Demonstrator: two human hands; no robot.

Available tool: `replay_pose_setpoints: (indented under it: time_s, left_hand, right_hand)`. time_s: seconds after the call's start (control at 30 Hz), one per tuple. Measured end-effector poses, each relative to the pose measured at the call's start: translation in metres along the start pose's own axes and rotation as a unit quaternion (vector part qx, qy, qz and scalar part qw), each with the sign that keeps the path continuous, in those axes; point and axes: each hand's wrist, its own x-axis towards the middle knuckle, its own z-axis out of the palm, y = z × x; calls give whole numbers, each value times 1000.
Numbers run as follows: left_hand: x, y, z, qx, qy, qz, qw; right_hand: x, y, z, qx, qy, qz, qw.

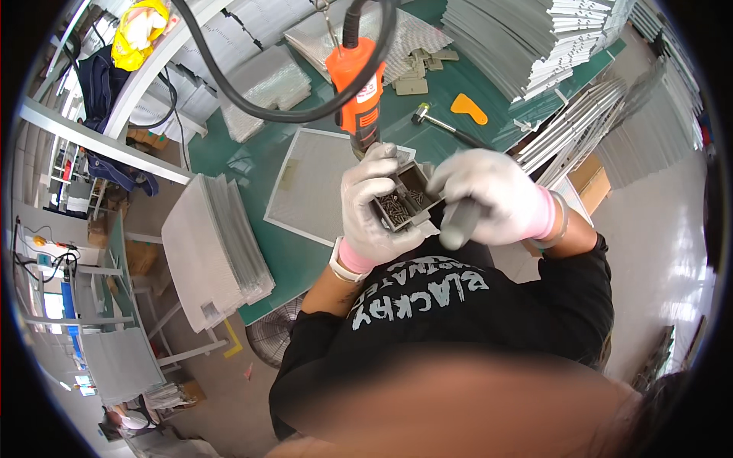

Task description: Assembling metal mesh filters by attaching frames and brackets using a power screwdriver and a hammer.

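Observation:
My left hand (365,206), in a white glove, is wrapped round a small grey box (405,176) over the table's front edge. Two compartments show in the box, with many small screws (394,209) inside. To the right, my gloved right hand (496,192) is closed round a grey round-ended cylinder (459,226), perhaps a tool handle; the rest of it is hidden in the glove. Its fingertips come close to the box's right side. An orange electric screwdriver (357,88) hangs just beyond my left hand, above a flat framed mesh panel (305,200).
On the green table (294,269) lie a small hammer (437,122), an orange scraper (469,108) and several beige plates (412,85). Stacked panels stand at left (214,248) and far right (508,46). A black cable (252,114) loops overhead. A floor fan (271,332) is below the table.

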Motion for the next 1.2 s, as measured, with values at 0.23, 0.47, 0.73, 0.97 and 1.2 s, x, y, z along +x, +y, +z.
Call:
replay_pose_setpoints:
  time_s: [0.23, 0.47, 0.73, 0.97, 1.2]
  left_hand:
    - [7, 5, 3, 9, -7, 16, 1000]
    - [14, 17, 1, 9, -6, 24, 1000]
    - [9, 20, 14, -89, 22, 54, 994]
    - [22, 15, -5, -16, 28, 70, 997]
    - [21, 3, 7, 27, 23, 77, 996]
  right_hand:
    - [-5, 13, 7, -14, -9, -141, 990]
    - [-2, 11, 13, -14, -34, -185, 982]
    - [-19, 10, 41, 195, 64, -140, 969]
    - [-14, 2, 10, 73, 183, 19, 980]
    - [3, 11, 7, 113, -22, 254, 960]
